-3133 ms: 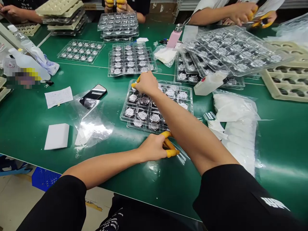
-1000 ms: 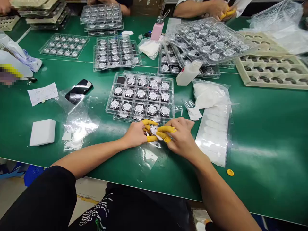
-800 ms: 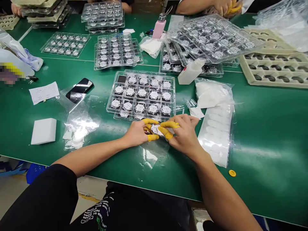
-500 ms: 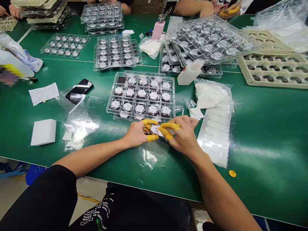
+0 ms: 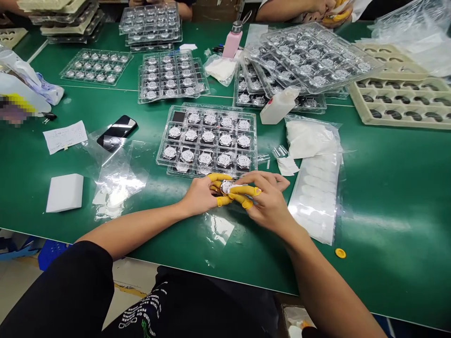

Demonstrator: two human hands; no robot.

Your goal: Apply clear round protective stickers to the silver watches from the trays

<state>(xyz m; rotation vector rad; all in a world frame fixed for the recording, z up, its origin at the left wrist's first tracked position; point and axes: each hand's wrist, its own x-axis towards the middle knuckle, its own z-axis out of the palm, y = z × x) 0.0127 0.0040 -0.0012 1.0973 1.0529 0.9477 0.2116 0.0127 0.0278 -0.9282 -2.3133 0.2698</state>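
My left hand (image 5: 200, 195) and my right hand (image 5: 266, 200) meet just below a clear plastic tray (image 5: 179, 116), and both wear yellow finger cots. Pinched between their fingertips is a round silver watch-like piece (image 5: 227, 187), partly hidden by those fingers. The tray holds several similar silver pieces in black-backed cells, with a second tray showing beneath it. A loose clear plastic sheet (image 5: 220, 228) lies under my hands.
Stacked clear trays (image 5: 312, 56) and beige pulp trays (image 5: 401, 101) fill the far table. Nearby are a phone (image 5: 117, 126), white sponge block (image 5: 65, 193), bagged white pads (image 5: 313, 197), and a loose yellow finger cot (image 5: 340, 253). A co-worker's hands (image 5: 326, 8) work at the far edge.
My right hand has moved from over the tray to join my left at the near tray edge, and both now hold the silver piece. My right fingers have shifted across its face.
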